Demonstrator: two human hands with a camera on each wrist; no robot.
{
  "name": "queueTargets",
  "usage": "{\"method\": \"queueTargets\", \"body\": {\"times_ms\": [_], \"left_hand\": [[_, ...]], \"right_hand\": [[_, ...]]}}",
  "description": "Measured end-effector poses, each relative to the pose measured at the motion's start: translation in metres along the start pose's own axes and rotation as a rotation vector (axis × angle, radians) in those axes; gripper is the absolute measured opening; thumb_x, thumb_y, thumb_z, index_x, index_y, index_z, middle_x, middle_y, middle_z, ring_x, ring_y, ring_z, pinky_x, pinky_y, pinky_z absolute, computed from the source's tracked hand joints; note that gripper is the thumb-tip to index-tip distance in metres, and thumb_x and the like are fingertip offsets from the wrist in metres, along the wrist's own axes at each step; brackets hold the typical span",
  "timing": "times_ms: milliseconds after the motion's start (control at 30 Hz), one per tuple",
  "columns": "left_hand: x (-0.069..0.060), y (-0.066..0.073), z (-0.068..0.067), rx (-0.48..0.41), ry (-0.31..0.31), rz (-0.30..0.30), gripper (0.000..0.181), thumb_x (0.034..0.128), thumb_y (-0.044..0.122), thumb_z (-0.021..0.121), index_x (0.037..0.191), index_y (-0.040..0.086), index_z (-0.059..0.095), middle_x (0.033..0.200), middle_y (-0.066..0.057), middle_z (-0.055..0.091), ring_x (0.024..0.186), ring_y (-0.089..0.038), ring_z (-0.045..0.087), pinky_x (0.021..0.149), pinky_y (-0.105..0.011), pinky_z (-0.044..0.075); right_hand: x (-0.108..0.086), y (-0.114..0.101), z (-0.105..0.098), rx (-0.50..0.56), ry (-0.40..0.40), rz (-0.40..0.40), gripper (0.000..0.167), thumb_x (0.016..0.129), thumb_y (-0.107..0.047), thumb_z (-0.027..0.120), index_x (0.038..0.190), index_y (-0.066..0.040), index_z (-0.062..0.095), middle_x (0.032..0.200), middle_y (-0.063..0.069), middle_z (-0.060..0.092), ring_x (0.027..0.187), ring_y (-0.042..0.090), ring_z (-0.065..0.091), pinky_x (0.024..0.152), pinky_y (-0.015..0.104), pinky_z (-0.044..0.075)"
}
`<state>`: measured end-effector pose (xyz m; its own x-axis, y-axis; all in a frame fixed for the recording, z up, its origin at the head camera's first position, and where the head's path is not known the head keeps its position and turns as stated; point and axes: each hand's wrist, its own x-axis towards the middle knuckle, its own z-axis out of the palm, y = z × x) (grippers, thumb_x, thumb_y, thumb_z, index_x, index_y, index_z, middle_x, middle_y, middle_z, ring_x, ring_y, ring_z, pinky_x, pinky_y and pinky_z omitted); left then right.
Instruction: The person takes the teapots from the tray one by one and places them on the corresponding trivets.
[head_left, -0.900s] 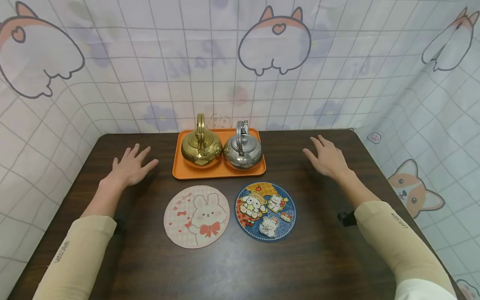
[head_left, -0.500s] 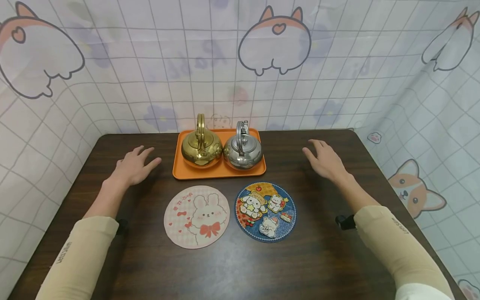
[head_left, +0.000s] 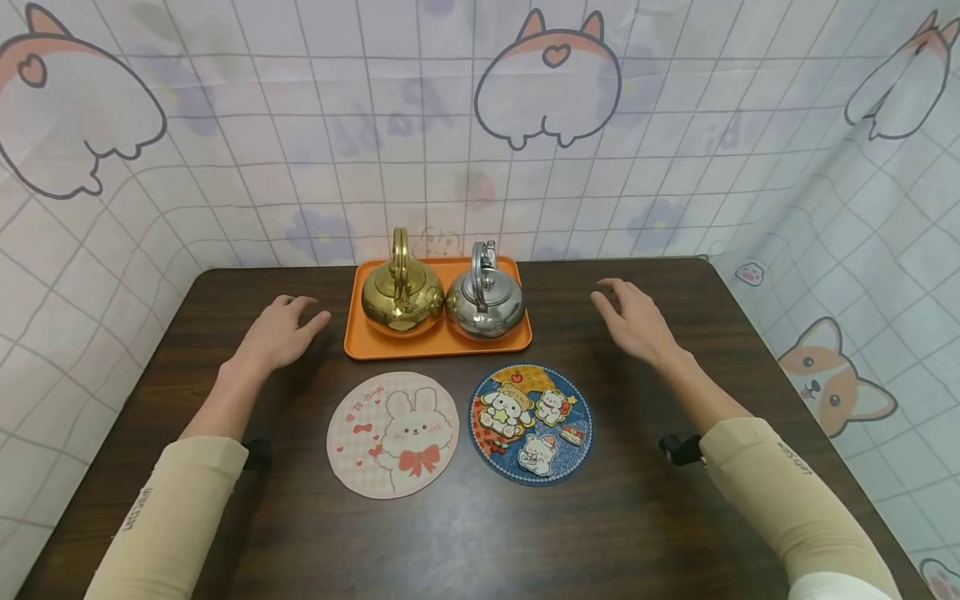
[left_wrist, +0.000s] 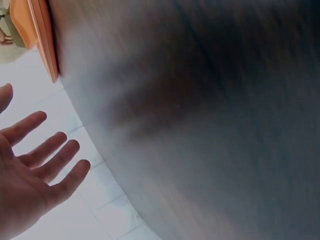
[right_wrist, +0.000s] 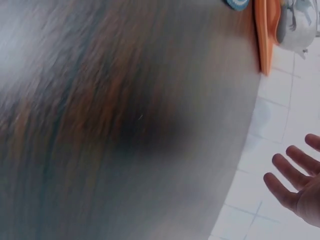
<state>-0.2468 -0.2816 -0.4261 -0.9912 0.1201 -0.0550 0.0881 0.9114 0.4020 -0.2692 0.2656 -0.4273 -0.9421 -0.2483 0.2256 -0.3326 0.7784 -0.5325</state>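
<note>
In the head view a gold teapot (head_left: 402,302) and a silver teapot (head_left: 486,308) stand side by side on an orange tray (head_left: 442,348) near the table's back edge. To the tray's left, my left hand (head_left: 277,333) hovers over the table with fingers loosely extended, apart from the gold teapot. On the other side, my right hand (head_left: 637,321) hovers right of the silver teapot, fingers relaxed and holding nothing. Both wrist views show spread fingers with nothing in them; the tray's edge (left_wrist: 44,40) appears at the top of the left one.
Two round mats lie in front of the tray: a pink one with a rabbit (head_left: 393,435) and a blue one with cartoon animals (head_left: 531,425). The dark wooden table (head_left: 465,542) is bordered at the back and sides by a tile-patterned curtain (head_left: 420,167).
My left hand has moved right, toward the tray, and its fingers have bent a little. My right hand has shifted slightly left. The teapots, tray and mats stay in place.
</note>
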Motion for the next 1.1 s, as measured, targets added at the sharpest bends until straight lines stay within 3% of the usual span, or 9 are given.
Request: {"method": "queueTargets", "body": {"times_ms": [233,433,767,900,1100], "left_hand": [[0.0,0.007,0.005,-0.086,0.04,-0.003,0.057,0.1085,0.035,0.052,0.145,-0.009,0.047,0.146,-0.038,0.039,0.132,-0.056,0.039,0.11,-0.071,0.033],[-0.001,0.011,0.005,-0.167,0.004,-0.001,0.056,0.1079,0.033,0.054,0.144,-0.009,0.049,0.14,-0.035,0.047,0.125,-0.05,0.048,0.105,-0.066,0.042],[-0.002,0.016,0.004,-0.249,-0.043,-0.031,0.056,0.1072,0.034,0.056,0.146,-0.006,0.048,0.141,-0.033,0.05,0.13,-0.048,0.048,0.108,-0.065,0.041],[-0.002,0.016,0.005,-0.296,-0.07,-0.051,0.055,0.1061,0.031,0.059,0.146,-0.005,0.048,0.136,-0.031,0.054,0.118,-0.045,0.057,0.101,-0.061,0.048],[0.0,0.016,0.007,-0.425,-0.12,-0.071,0.054,0.1052,0.022,0.061,0.147,-0.008,0.045,0.128,-0.029,0.055,0.096,-0.036,0.069,0.085,-0.045,0.062]], "right_hand": [[0.004,-0.016,0.003,0.043,0.043,-0.056,0.052,0.111,-0.04,0.044,0.139,0.002,0.055,0.128,0.021,0.061,0.118,0.039,0.057,0.097,0.057,0.048],[0.006,-0.03,0.004,0.053,0.046,-0.088,0.049,0.111,-0.038,0.046,0.138,0.001,0.057,0.124,0.018,0.063,0.115,0.035,0.059,0.095,0.055,0.05],[0.007,-0.049,0.003,0.083,0.052,-0.149,0.045,0.111,-0.038,0.046,0.135,-0.003,0.06,0.122,0.014,0.065,0.112,0.031,0.06,0.093,0.053,0.052],[0.007,-0.056,0.004,0.097,0.049,-0.16,0.043,0.111,-0.037,0.047,0.134,-0.004,0.061,0.121,0.014,0.066,0.11,0.031,0.061,0.091,0.053,0.053],[0.007,-0.067,0.008,0.12,0.036,-0.176,0.042,0.111,-0.036,0.047,0.134,-0.005,0.061,0.12,0.012,0.067,0.109,0.029,0.063,0.092,0.051,0.053]]}}
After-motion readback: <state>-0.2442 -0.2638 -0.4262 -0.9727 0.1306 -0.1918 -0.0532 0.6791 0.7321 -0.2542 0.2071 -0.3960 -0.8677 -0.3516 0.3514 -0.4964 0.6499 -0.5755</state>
